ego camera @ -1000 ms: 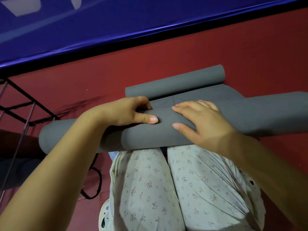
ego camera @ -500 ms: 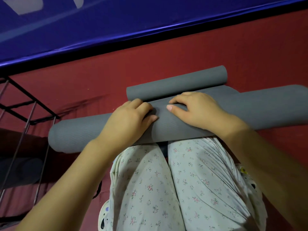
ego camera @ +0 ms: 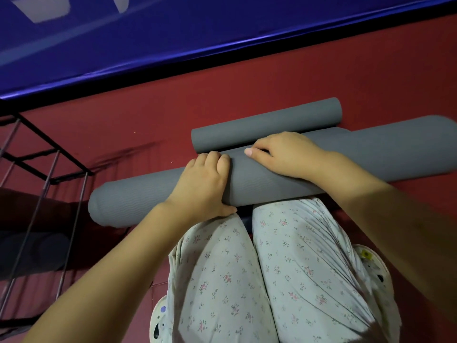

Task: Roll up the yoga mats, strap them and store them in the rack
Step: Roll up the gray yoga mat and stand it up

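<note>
A thick grey foam yoga mat roll (ego camera: 272,174) lies across the red floor (ego camera: 173,107), running from near left to far right, just beyond the person's knees in pale floral trousers (ego camera: 247,268). The left hand (ego camera: 202,184) grasps this roll from above, fingers curled over its far side and thumb tucked under its near edge. The right hand (ego camera: 286,154) also lies on the roll, further right, fingers bent over the far edge where the roll meets the short flat strip of mat still unrolled; it grips the rolled layer there. Just beyond that strip lies a second, thinner grey rolled mat (ego camera: 267,125), close beside the thick roll at its right end. At the far left stands a black metal wire rack (ego camera: 44,169), and a dark rolled mat (ego camera: 34,251) lies on its lower level. A blue padded surface (ego camera: 173,33) runs along the far side of the floor.
</note>
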`<act>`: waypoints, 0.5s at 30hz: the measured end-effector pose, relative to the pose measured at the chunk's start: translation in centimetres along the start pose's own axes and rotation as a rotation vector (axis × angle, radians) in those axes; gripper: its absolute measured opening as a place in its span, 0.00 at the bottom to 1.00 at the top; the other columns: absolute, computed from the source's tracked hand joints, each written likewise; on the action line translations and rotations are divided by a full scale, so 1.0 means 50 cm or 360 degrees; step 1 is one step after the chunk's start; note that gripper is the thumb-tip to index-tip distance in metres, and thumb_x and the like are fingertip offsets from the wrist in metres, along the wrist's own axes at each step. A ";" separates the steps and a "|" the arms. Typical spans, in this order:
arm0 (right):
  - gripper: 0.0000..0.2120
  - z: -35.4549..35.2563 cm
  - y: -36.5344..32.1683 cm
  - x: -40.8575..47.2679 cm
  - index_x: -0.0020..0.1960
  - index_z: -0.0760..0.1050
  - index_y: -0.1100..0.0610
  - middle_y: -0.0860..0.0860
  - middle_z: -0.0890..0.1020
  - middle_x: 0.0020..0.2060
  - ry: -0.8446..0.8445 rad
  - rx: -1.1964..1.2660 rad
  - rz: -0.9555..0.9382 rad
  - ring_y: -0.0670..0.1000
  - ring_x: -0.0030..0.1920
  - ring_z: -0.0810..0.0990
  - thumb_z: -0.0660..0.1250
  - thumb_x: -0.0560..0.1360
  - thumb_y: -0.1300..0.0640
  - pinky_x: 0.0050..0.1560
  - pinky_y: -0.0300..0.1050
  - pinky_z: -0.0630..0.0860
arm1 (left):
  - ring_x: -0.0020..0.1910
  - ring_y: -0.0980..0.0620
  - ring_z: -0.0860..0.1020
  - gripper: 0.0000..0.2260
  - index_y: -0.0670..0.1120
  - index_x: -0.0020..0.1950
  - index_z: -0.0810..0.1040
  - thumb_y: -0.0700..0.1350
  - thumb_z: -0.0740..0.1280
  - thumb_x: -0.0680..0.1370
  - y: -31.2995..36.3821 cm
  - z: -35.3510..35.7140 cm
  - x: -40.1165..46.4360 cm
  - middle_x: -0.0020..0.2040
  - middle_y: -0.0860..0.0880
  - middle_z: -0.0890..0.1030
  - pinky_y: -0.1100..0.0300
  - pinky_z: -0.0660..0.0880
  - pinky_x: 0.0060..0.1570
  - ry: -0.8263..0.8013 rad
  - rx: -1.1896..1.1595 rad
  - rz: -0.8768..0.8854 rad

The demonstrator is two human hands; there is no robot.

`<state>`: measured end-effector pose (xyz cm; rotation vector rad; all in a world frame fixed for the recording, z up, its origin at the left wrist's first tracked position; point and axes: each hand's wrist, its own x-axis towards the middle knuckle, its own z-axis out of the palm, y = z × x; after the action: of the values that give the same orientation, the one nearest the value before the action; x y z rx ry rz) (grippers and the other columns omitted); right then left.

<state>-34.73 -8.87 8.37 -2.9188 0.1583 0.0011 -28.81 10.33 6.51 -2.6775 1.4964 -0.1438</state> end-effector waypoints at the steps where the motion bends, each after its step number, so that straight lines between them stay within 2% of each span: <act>1: 0.24 0.000 -0.004 -0.009 0.59 0.76 0.49 0.49 0.80 0.55 0.0020 -0.0035 -0.0026 0.52 0.57 0.76 0.51 0.77 0.36 0.59 0.49 0.68 | 0.40 0.38 0.76 0.44 0.34 0.56 0.74 0.60 0.79 0.49 -0.003 0.000 0.000 0.47 0.39 0.77 0.49 0.75 0.39 0.0025 0.0011 0.0002; 3: 0.30 0.002 -0.012 -0.043 0.69 0.68 0.48 0.48 0.73 0.65 0.0024 -0.0083 -0.0076 0.50 0.65 0.69 0.56 0.73 0.32 0.67 0.50 0.58 | 0.39 0.40 0.76 0.43 0.35 0.55 0.75 0.60 0.78 0.50 -0.009 0.001 -0.001 0.45 0.40 0.77 0.51 0.73 0.37 0.0043 0.0005 0.0005; 5: 0.43 0.013 -0.018 -0.082 0.75 0.58 0.49 0.50 0.65 0.71 0.0022 -0.0136 -0.0151 0.52 0.72 0.61 0.65 0.66 0.32 0.71 0.52 0.48 | 0.39 0.40 0.76 0.42 0.36 0.56 0.75 0.62 0.77 0.51 -0.015 -0.001 0.000 0.45 0.41 0.76 0.52 0.73 0.37 0.0050 0.0007 0.0023; 7: 0.51 0.033 -0.023 -0.109 0.76 0.54 0.52 0.55 0.63 0.72 0.0065 -0.0246 -0.0159 0.55 0.73 0.59 0.74 0.61 0.37 0.72 0.55 0.48 | 0.39 0.41 0.76 0.42 0.36 0.56 0.75 0.62 0.76 0.52 -0.016 -0.010 0.003 0.45 0.41 0.77 0.53 0.72 0.37 0.0051 0.0027 0.0057; 11: 0.49 0.030 -0.026 -0.133 0.74 0.60 0.53 0.56 0.70 0.66 0.0256 -0.0223 -0.0035 0.58 0.67 0.67 0.77 0.59 0.43 0.68 0.54 0.55 | 0.38 0.41 0.76 0.41 0.37 0.56 0.75 0.62 0.76 0.52 -0.010 -0.055 0.010 0.45 0.41 0.77 0.53 0.72 0.38 0.0078 0.0111 0.0183; 13: 0.47 0.009 -0.032 -0.149 0.73 0.63 0.52 0.54 0.73 0.63 0.0335 -0.0194 -0.0047 0.57 0.64 0.70 0.76 0.58 0.42 0.63 0.50 0.55 | 0.37 0.41 0.76 0.40 0.38 0.55 0.76 0.63 0.74 0.53 -0.007 -0.093 0.003 0.44 0.42 0.77 0.53 0.72 0.37 0.0052 0.0144 0.0247; 15: 0.47 -0.026 -0.047 -0.167 0.73 0.62 0.50 0.51 0.72 0.64 0.0303 -0.0134 -0.0069 0.54 0.65 0.69 0.75 0.59 0.40 0.62 0.47 0.53 | 0.36 0.42 0.76 0.38 0.39 0.53 0.76 0.65 0.72 0.54 -0.006 -0.136 -0.010 0.42 0.43 0.77 0.53 0.73 0.35 0.0015 0.0161 0.0305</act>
<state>-42.80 -5.99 10.26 -3.0022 0.1278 -0.2840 -29.62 10.79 13.28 -2.4438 1.6896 -0.2144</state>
